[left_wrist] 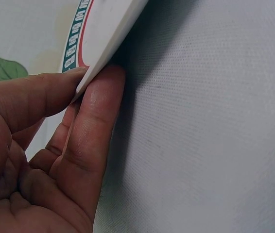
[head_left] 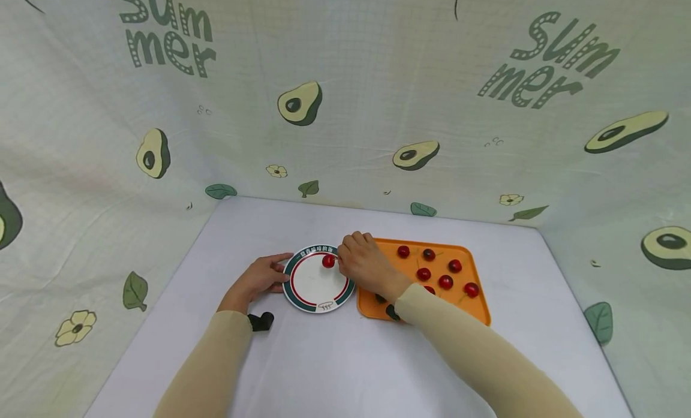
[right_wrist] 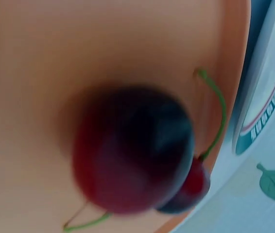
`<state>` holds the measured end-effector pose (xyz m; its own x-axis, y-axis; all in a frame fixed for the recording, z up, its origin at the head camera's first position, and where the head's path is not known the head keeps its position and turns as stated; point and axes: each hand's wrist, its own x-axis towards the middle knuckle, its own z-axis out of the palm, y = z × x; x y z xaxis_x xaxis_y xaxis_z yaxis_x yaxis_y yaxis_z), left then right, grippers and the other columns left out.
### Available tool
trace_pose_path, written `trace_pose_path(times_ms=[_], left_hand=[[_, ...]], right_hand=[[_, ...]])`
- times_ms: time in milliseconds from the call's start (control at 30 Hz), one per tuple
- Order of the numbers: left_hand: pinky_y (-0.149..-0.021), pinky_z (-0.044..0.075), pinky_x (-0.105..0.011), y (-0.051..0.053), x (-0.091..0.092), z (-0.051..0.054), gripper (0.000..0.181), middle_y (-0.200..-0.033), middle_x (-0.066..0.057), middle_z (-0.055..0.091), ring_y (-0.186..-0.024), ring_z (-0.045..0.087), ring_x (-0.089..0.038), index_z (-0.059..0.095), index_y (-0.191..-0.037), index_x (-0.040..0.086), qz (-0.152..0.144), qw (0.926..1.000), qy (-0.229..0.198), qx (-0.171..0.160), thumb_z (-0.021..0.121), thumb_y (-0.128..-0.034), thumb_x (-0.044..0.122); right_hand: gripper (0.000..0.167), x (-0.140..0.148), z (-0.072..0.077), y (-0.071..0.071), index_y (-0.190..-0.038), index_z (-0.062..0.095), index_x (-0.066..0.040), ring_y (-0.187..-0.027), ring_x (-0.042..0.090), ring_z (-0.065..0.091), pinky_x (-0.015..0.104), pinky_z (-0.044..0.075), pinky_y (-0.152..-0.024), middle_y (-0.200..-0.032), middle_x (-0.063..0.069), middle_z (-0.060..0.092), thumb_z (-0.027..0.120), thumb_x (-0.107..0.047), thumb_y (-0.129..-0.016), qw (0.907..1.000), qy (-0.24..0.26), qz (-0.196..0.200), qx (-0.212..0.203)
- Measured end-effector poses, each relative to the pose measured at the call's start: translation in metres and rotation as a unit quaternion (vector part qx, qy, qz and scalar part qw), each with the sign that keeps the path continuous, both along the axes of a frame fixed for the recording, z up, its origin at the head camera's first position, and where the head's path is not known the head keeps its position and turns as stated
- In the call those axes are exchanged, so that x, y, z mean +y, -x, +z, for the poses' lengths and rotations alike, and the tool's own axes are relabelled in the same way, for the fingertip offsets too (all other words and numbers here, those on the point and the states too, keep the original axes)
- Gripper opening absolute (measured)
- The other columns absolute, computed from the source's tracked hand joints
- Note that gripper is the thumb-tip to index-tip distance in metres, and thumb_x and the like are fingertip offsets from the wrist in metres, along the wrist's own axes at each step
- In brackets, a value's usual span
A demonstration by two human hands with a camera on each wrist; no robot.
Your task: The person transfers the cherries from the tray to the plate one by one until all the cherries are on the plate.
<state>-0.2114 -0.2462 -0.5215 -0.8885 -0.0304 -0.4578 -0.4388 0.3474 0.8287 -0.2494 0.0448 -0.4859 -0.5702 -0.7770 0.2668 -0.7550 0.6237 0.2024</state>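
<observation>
The right hand [head_left: 367, 265], near the two o'clock of the plate [head_left: 315, 289], curls its fingers beside the red cherry [head_left: 328, 261] at one o'clock; whether they pinch its stem, one cannot tell. The cherry should probably be settled gently, so it does not roll. The right hand's back faces upward; the left hand [head_left: 259, 277] pinches the rim at nine o'clock, thumb above. The orange tray [head_left: 468, 265] with cherries [head_left: 445, 282] lies at three o'clock.

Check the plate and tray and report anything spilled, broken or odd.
Nothing stands out. The visible cherries lie inside the orange tray, except one red cherry over the plate; no crack or spill shows. The right sleeve hides part of the tray.
</observation>
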Motion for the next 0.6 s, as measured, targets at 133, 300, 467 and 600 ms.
trace_pose_path(times_ms=[133,300,467,600], left_hand=[[-0.073,0.064,-0.027,0.0,0.0,0.0,0.065,-0.12,-0.016,0.056,-0.085,0.066,-0.021,0.055,-0.155,0.022,-0.001,1.0,0.005,-0.001,0.072,-0.0957,0.001],[-0.073,0.064,-0.027,0.001,0.0,-0.001,0.066,-0.118,-0.016,0.055,-0.085,0.065,-0.021,0.055,-0.155,0.021,-0.003,1.0,0.002,-0.001,0.073,-0.0954,0.001],[-0.073,0.064,-0.027,0.001,0.0,-0.002,0.066,-0.118,-0.016,0.054,-0.085,0.065,-0.021,0.054,-0.156,0.021,-0.005,1.0,-0.006,-0.002,0.073,-0.0957,0.001],[-0.073,0.064,-0.028,0.001,-0.001,-0.002,0.065,-0.118,-0.016,0.055,-0.085,0.065,-0.021,0.054,-0.156,0.021,-0.002,1.0,-0.006,0.0,0.072,-0.0961,0.001]], right_hand=[[0.022,-0.01,-0.006,0.0,-0.11,0.067,-0.01,-0.1,0.024,0.049,0.035,0.044,-0.087,-0.104,0.004,0.059,0.06,-0.03,-0.105,0.9999,-0.01,0.005,0.003],[0.022,-0.02,-0.011,0.0,-0.11,0.068,-0.01,-0.099,0.023,0.049,0.034,0.043,-0.085,-0.103,0.003,0.059,0.059,-0.03,-0.105,0.9999,-0.011,0.01,0.005],[0.023,-0.027,-0.014,-0.001,-0.11,0.068,-0.011,-0.098,0.023,0.049,0.034,0.043,-0.084,-0.102,0.003,0.059,0.058,-0.031,-0.106,0.9998,-0.018,0.009,0.003],[0.022,-0.031,-0.016,-0.001,-0.108,0.068,-0.011,-0.097,0.023,0.05,0.034,0.043,-0.083,-0.101,0.003,0.059,0.058,-0.031,-0.106,0.9996,-0.025,0.007,0.011]])
